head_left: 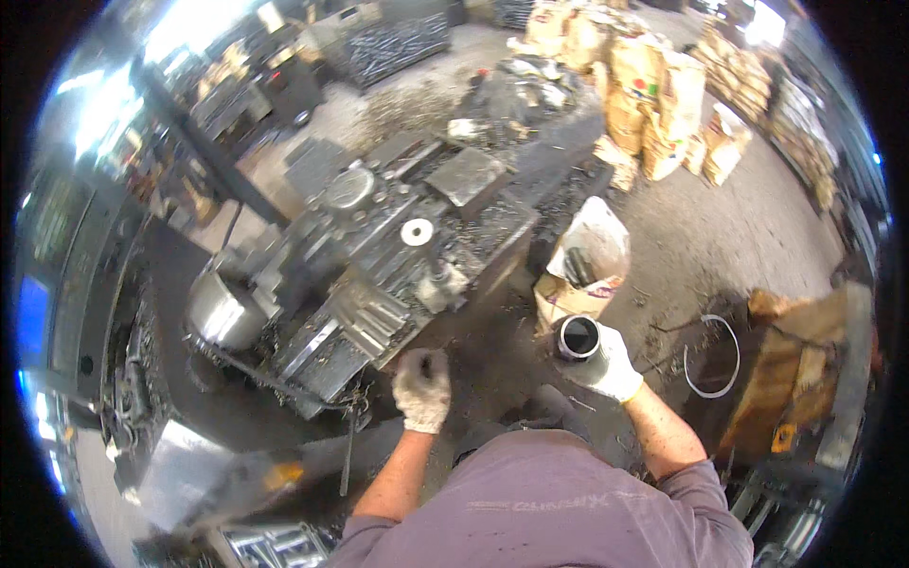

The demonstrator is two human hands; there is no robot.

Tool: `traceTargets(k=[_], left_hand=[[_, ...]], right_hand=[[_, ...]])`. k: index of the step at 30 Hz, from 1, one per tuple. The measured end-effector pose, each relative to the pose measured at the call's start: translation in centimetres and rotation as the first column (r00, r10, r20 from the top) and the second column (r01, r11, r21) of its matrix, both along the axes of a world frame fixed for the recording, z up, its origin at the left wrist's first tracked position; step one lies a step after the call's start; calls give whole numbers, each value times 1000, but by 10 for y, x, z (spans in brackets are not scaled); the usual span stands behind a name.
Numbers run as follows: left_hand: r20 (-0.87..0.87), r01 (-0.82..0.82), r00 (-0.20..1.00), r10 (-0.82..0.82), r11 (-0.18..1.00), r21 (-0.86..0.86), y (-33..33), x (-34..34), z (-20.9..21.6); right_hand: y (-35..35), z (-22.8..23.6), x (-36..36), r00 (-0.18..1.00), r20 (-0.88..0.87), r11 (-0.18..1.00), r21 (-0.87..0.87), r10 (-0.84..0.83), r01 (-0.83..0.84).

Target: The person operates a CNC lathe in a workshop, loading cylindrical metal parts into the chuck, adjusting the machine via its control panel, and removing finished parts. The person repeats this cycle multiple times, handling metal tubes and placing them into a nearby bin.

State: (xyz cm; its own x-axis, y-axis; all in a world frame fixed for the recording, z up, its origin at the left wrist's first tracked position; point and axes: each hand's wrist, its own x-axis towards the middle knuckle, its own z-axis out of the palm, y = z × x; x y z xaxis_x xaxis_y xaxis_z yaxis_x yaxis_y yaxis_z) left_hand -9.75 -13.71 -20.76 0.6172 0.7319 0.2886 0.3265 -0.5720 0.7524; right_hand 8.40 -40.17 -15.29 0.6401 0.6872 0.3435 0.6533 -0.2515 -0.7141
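Observation:
My right hand (617, 367), in a white work glove, grips a short dark metal tube (579, 338) from its right side. The tube's round open end faces up and shows a bright rim. My left hand (422, 390), in a soiled glove, is closed in front of the lathe (379, 246); whatever it may hold is hidden. Left of that hand, a shiny round chuck (225, 310) sits on the lathe. Just beyond the tube stands an open paper sack (592, 248) with dark cylindrical pieces inside.
Filled paper sacks (653, 99) stand at the back right. A wooden crate (795, 379) is at the right, with a white loop (712, 355) beside it. A thin metal lever (348, 450) hangs below the lathe. Metal chips litter the floor and lathe bed.

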Motion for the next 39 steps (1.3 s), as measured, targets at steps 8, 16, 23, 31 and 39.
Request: traceTargets(k=[8, 16, 23, 31, 39], left_hand=[[-480, -486, 790, 382, 867, -111, 143, -31, -12], [-68, -497, 832, 551, 684, -534, 136, -40, -51], [565, 681, 454, 690, 140, -719, 112, -55, -34], [552, 632, 396, 734, 219, -743, 119, -50, -6], [479, 122, 634, 607, 533, -837, 144, -77, -24]], right_hand=[[162, 39, 56, 809, 78, 804, 85, 583, -588], [259, 29, 36, 596, 12, 596, -3, 803, -803], [316, 27, -4, 413, 238, 425, 2, 879, -905], [322, -19, -30, 657, 117, 656, -309, 745, -689], [346, -64, -20, 787, 202, 755, -492, 583, -433]])
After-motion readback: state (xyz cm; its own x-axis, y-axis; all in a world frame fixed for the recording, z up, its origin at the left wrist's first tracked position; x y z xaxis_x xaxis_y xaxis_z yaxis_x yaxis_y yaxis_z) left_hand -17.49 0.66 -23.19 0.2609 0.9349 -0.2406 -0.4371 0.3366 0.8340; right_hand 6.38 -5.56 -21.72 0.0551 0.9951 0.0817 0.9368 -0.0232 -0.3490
